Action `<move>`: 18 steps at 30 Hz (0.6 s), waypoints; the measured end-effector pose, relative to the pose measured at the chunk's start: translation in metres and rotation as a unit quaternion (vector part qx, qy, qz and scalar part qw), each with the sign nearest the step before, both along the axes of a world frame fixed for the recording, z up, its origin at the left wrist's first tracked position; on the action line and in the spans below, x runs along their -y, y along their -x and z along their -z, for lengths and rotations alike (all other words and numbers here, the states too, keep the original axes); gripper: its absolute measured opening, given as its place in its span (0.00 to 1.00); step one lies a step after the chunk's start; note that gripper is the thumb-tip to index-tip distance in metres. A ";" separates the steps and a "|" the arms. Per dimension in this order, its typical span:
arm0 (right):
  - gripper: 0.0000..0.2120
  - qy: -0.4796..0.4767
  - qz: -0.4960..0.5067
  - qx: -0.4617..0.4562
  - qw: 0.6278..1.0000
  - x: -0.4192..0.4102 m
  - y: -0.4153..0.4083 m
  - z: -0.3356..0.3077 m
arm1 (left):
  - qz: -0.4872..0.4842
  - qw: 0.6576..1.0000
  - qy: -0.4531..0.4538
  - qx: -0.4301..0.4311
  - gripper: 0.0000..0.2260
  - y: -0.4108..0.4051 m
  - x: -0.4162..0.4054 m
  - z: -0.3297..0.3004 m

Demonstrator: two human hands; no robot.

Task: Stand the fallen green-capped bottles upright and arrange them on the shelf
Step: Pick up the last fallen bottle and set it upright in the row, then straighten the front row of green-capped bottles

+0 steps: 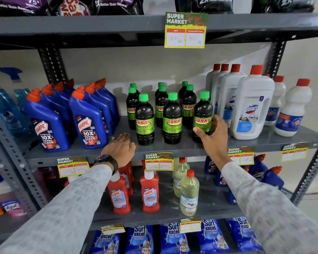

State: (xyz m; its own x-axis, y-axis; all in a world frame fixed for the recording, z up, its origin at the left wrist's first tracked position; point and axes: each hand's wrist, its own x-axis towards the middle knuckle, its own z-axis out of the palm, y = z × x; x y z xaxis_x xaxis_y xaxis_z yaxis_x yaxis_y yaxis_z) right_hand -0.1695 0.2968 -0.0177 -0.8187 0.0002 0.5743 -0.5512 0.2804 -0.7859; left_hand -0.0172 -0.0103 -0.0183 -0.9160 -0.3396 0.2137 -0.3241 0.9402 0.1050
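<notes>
Several dark green-capped SUNNY bottles stand upright in three rows on the grey middle shelf [182, 146]. The front ones are the left bottle [144, 119], the middle bottle [172, 118] and the right bottle [202, 114]. My right hand [212, 133] wraps around the lower side of the front right bottle, thumb across its front. My left hand [120, 146] lies palm down on the shelf's front edge, just left of the front left bottle, holding nothing. A dark watch sits on that wrist.
Blue Harpic bottles [89, 121] crowd the shelf to the left, white Domex jugs [251, 105] to the right. Price tags [159, 162] hang on the shelf edge. Red Harpic bottles [150, 191] and clear bottles stand on the shelf below.
</notes>
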 end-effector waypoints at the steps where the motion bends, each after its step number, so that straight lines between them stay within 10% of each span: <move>1: 0.36 0.009 0.021 -0.010 1.000 0.001 -0.005 0.001 | 0.004 1.000 -0.008 -0.025 0.27 -0.002 -0.001 -0.001; 7: 0.14 0.004 0.031 -0.085 0.996 0.019 -0.038 0.001 | 0.020 0.917 -0.297 -0.266 0.29 -0.009 -0.011 -0.009; 13: 0.40 -0.119 -0.074 0.017 0.990 0.062 -0.045 -0.011 | 0.092 0.876 -0.415 -0.227 0.39 0.010 -0.030 -0.027; 18: 0.38 -0.099 -0.084 0.070 0.989 0.072 -0.032 -0.012 | 0.077 0.870 -0.415 -0.255 0.32 0.020 -0.034 -0.029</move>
State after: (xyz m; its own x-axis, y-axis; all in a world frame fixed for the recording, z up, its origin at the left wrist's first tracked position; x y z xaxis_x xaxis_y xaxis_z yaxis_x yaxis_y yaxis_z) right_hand -0.1372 0.2246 -0.0055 -0.8694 -0.2430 0.4301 -0.4922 0.3506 -0.7968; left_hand -0.0371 0.0238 0.0112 -0.8225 -0.4526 0.3444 0.0862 0.4993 0.8621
